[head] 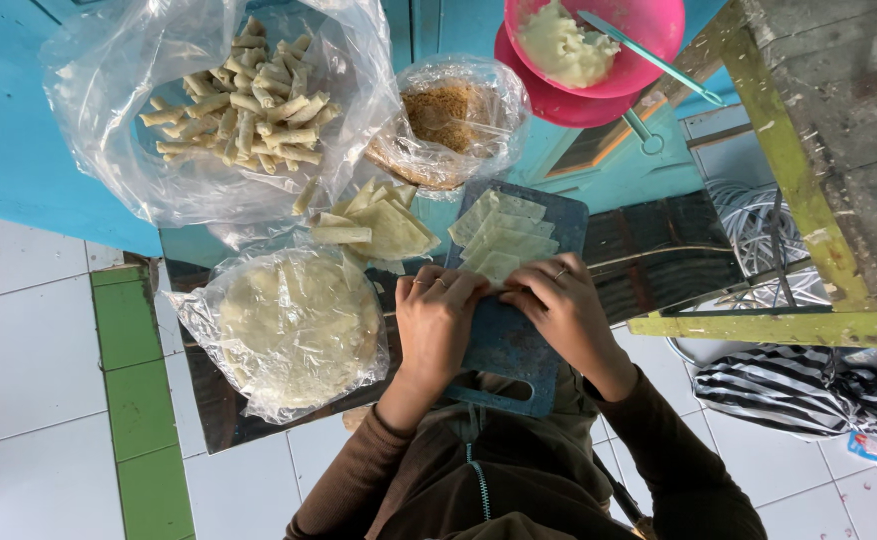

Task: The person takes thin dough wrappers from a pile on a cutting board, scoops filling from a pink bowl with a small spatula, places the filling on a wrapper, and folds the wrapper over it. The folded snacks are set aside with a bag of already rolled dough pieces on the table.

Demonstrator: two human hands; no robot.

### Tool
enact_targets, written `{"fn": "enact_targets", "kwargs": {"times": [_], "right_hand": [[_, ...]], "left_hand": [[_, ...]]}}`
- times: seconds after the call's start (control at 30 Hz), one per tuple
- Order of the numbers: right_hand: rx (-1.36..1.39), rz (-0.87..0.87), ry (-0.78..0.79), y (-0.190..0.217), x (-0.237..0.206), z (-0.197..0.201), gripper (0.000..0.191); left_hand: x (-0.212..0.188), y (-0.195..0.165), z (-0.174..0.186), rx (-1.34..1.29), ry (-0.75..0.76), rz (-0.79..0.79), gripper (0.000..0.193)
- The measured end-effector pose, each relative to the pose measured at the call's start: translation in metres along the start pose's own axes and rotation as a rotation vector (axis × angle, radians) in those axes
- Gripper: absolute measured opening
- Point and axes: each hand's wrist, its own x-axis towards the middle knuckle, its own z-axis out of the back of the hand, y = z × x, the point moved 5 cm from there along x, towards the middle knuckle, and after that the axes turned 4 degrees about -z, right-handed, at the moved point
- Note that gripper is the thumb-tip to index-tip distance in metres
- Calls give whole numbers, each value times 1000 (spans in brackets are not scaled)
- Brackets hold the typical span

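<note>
Three clear plastic bags point(209, 110) of food lie above the board.

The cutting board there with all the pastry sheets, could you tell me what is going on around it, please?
A person has both hands on a dark blue cutting board, the left hand and right hand with their fingertips together on a pale dough sheet at the near edge of a stack of cut wrappers. Beside the board lie a bag of round wrappers, a loose pile of cut pieces and a bag of finished rolls. A pink bowl of pale filling with a spoon stands beyond.
</note>
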Motion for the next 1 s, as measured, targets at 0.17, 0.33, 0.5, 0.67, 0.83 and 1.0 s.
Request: {"fn": "enact_targets", "kwargs": {"times": [0.17, 0.33, 0.5, 0.67, 0.83, 1.0], "right_hand": [[-51, -27, -11, 3, -1, 1, 14], [161, -202, 92, -26, 8, -1, 21], [97, -47, -42, -7, -3, 5, 17], [-48, 48, -52, 10, -14, 13, 15], [-79, -24, -76, 0, -9, 14, 13], [126, -113, 43, -34, 15, 14, 24]], "left_hand": [[1, -1, -3, 61, -6, 17, 11], [3, 12, -10, -91, 33, 202, 19], [-3, -5, -2, -76, 4, 121, 15], [-7, -16, 5, -33, -33, 37, 7], [1, -15, -6, 28, -8, 90, 5], [17, -5, -16, -32, 88, 146, 18]]}}
